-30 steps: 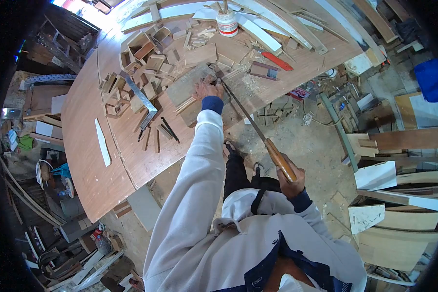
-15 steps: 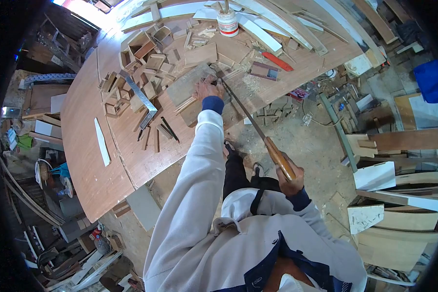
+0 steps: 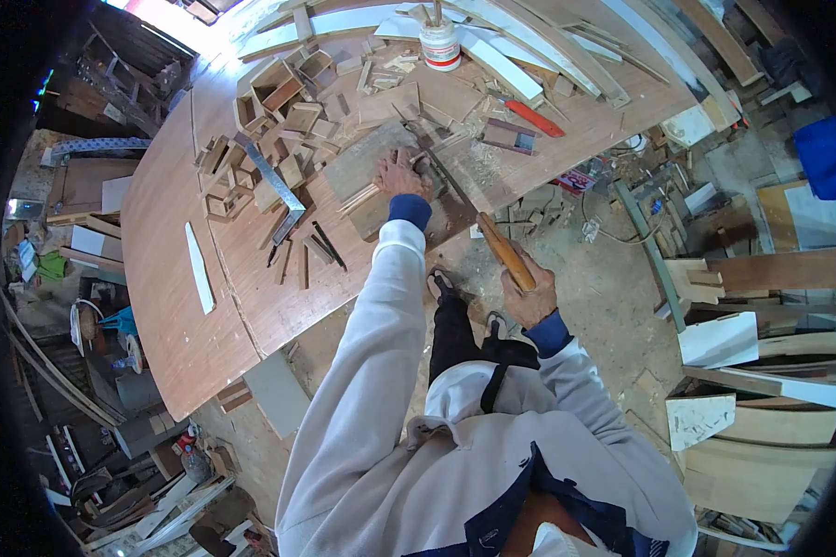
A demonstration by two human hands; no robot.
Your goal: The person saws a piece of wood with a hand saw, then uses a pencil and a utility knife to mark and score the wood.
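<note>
My right hand [image 3: 529, 286] is wrapped round the wooden handle of a handsaw [image 3: 506, 252], below the table edge. The narrow dark blade slants up and left to the wood beside my left hand [image 3: 401, 174]. That hand presses thin wood strips [image 3: 359, 199] down on a worn board [image 3: 367, 153] at the table's front edge. Its fingers are curled over the strips and partly hide them. Where the blade meets the wood is too small to make out. A metal try square [image 3: 277, 181] and a dark pencil-like stick [image 3: 329, 247] lie left of the board.
Small hexagonal wooden frames [image 3: 274, 93] and offcuts crowd the table [image 3: 163, 269]. Farther back stands a white glue jar [image 3: 439, 48]. A red-handled tool [image 3: 535, 119] lies right of the board near a small wooden block [image 3: 508, 136]. Boards [image 3: 780, 269] are stacked at the right.
My right hand has pushed the saw forward, up and to the left, so less blade shows before my left hand. The left hand keeps its place on the strips.
</note>
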